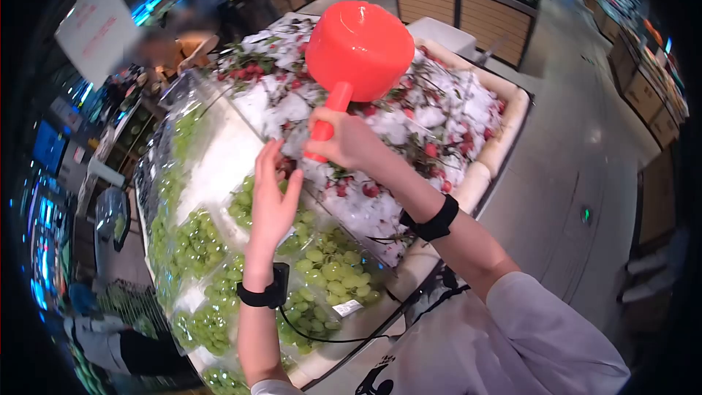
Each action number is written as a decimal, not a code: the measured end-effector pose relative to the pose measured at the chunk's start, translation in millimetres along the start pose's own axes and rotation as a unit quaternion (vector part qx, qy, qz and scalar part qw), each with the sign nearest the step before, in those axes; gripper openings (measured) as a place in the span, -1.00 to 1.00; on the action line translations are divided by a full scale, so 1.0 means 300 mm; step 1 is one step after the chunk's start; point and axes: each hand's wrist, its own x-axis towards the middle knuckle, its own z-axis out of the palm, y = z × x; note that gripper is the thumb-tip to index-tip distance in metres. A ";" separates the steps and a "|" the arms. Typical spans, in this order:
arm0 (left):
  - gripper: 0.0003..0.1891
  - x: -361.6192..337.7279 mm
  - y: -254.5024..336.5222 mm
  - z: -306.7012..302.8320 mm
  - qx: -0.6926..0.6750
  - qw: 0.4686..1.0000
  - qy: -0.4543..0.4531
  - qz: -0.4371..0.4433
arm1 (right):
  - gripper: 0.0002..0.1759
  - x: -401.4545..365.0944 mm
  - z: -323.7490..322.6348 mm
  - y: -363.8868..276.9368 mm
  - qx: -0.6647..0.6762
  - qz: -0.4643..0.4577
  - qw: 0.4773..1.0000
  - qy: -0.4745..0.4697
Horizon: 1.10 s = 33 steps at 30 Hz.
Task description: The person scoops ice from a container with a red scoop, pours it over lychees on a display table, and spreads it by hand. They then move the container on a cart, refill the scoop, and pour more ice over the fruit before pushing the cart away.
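My right hand (340, 137) is wrapped round the handle of a red plastic scoop (360, 51), whose rounded bowl is raised over the display. Under it lie crushed ice (417, 113) and red fruits with leafy stems (371, 189). To the left, my left hand (274, 194) has its fingers spread near the divider (245, 121) between the ice and the grapes. A dark red fruit (285, 166) shows beside its fingers; whether they touch is unclear. Bagged green grapes (333, 267) lie below and around my left wrist.
A padded rim (479, 175) edges the display on the right. Behind it are a white box (442, 36) and a vegetable stand (464, 18). People are at the upper left, one with an arm (201, 51) near the display's far edge. A white sign (99, 29) stands there too.
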 end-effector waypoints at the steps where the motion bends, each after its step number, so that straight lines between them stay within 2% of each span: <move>1: -0.50 -0.026 0.005 -0.020 0.022 1.000 -0.003 -0.015 | -0.73 0.016 0.003 -0.013 -0.024 -0.010 1.000 0.013; 6: -0.45 -0.155 -0.055 -0.090 0.100 0.994 0.005 -0.044 | -0.81 0.162 0.002 0.013 0.117 0.086 0.986 -0.080; 7: -0.45 -0.175 -0.022 -0.106 0.040 0.994 -0.002 -0.105 | -0.79 0.186 0.007 0.027 0.164 0.092 0.979 -0.083; 9: -0.45 -0.220 -0.049 -0.120 0.099 0.992 0.007 -0.079 | -0.80 0.223 0.009 0.045 0.127 0.060 0.987 -0.078; 11: -0.46 -0.260 -0.059 -0.126 0.098 0.991 0.014 -0.089 | -0.79 0.255 0.030 0.093 0.015 -0.028 0.997 -0.064; 13: -0.46 -0.294 -0.061 -0.120 0.109 0.988 0.028 -0.110 | -0.78 0.240 -0.004 0.000 0.081 0.028 0.993 -0.086; 15: -0.45 -0.325 -0.086 -0.095 0.126 0.987 -0.003 -0.098 | -0.77 0.230 0.039 0.008 0.126 -0.009 0.991 -0.046; 16: -0.45 -0.339 -0.090 -0.084 0.131 0.986 0.007 -0.107 | -0.79 0.233 0.058 0.030 0.062 -0.056 0.996 -0.011; 17: -0.44 -0.350 -0.090 -0.073 0.156 0.982 -0.004 -0.105 | -0.80 0.265 0.051 0.076 0.006 -0.075 0.997 -0.027; 19: -0.43 -0.376 -0.098 -0.054 0.183 0.977 -0.005 -0.106 | -0.82 0.256 0.016 -0.007 0.125 0.055 0.989 -0.064; 21: -0.42 -0.404 -0.116 -0.032 0.218 0.969 -0.019 -0.117 | -0.82 0.220 0.038 -0.029 0.141 0.009 0.990 0.005; 22: -0.42 -0.415 -0.128 -0.024 0.216 0.968 -0.020 -0.127 | -0.82 0.226 0.051 -0.004 0.080 -0.067 0.994 0.032; 23: -0.42 -0.425 -0.137 -0.021 0.220 0.967 -0.015 -0.129 | -0.82 0.253 0.036 0.000 0.083 -0.072 0.994 0.028; 25: -0.39 -0.449 -0.147 -0.017 0.213 0.968 -0.024 -0.132 | -0.82 0.285 -0.007 -0.014 0.089 -0.003 0.996 -0.024; 26: -0.38 -0.458 -0.153 -0.016 0.221 0.966 -0.024 -0.131 | -0.82 0.279 -0.019 -0.049 0.150 0.048 0.987 -0.032; 27: -0.38 -0.461 -0.156 -0.020 0.226 0.966 -0.016 -0.128 | -0.82 0.284 -0.013 -0.043 0.152 0.037 0.987 -0.033; 29: -0.38 -0.483 -0.159 -0.020 0.227 0.965 -0.020 -0.127 | -0.80 0.309 -0.007 0.023 0.055 -0.086 0.995 0.015; 30: -0.36 -0.495 -0.168 -0.016 0.227 0.967 -0.011 -0.118 | -0.79 0.317 -0.013 -0.002 0.057 -0.068 0.996 0.007; 31: -0.36 -0.513 -0.171 -0.012 0.230 0.966 -0.003 -0.120 | -0.80 0.301 -0.037 -0.033 0.108 0.004 0.994 -0.001; 33: -0.34 -0.529 -0.167 -0.017 0.230 0.966 0.013 -0.119 | -0.79 0.271 -0.020 -0.056 0.133 -0.032 0.990 0.035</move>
